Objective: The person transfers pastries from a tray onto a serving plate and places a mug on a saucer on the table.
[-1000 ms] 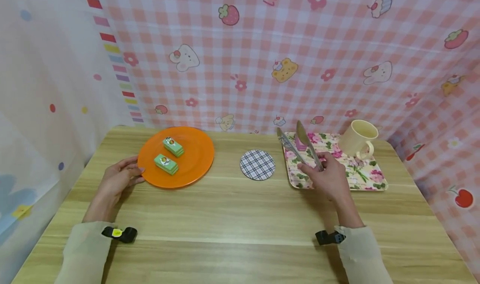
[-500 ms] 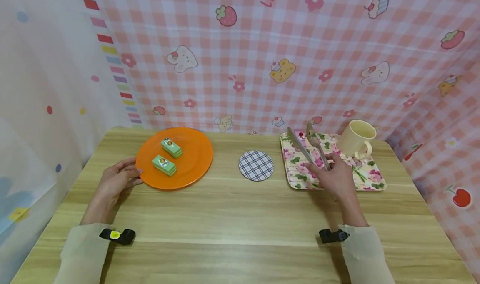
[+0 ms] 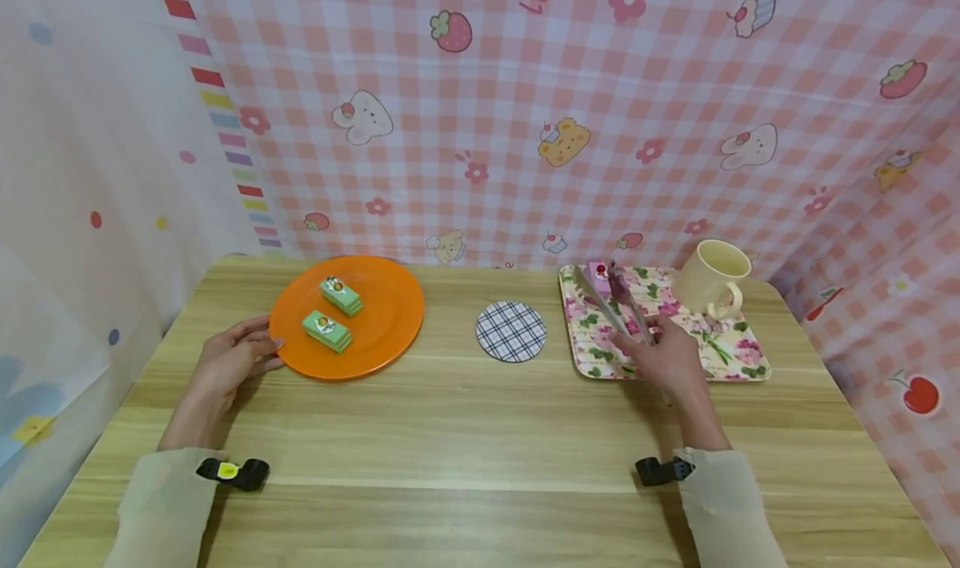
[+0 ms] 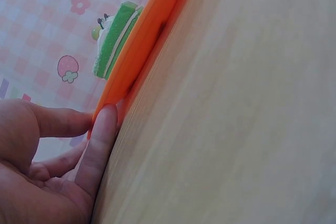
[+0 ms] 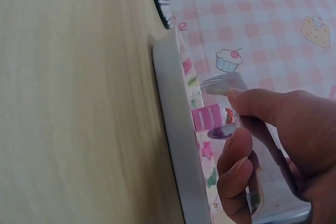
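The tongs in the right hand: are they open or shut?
Open: in the head view, the two ends of the tongs stand apart, with the pink cake piece visible between them.

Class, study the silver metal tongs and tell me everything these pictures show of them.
The shiny, silver, metal-looking tongs have two long arms joined at a bend, one with a pronged tip, the other a rounded tip. The right hand holds them, arms apart, tips forward and flanking a pink block-shaped cake on the floral rectangular tray. Whether they touch the cake is unclear.
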`<state>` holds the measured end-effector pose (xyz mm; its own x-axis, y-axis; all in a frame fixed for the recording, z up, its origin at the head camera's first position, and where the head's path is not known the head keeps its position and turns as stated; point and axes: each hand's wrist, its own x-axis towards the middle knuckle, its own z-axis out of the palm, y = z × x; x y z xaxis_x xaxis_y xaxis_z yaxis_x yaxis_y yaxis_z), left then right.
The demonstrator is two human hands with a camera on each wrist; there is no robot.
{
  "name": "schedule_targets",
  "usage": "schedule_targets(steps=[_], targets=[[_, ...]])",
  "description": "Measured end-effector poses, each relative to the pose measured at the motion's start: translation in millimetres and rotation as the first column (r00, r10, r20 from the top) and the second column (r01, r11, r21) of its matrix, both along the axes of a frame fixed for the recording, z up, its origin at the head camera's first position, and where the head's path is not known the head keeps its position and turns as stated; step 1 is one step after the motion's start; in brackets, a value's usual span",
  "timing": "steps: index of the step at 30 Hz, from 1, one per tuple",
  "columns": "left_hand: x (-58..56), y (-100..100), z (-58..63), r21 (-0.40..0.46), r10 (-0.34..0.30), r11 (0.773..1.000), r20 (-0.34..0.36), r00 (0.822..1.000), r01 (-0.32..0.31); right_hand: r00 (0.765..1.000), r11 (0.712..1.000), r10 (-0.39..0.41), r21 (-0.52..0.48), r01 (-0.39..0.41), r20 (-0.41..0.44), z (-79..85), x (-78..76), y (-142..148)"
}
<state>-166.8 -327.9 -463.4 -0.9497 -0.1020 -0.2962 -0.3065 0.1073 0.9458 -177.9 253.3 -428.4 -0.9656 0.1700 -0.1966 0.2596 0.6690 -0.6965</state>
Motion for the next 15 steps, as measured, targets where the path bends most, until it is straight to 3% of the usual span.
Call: schedule_targets(steps=[8,15], targets=[[0.4,-0.4,1.5,-0.002,-0.004,1.0,-0.001,1.0,0.004,0.999,0.999,-0.005,0.032,0.007,-0.051,-3.4,-0.9,-3.4],[0.5,0.7,1.3,-0.021,-0.01,1.0,0.006,1.0,0.01,0.999,0.998,-0.021,0.059,0.023,-0.041,-6.1,-0.9,-2.5]])
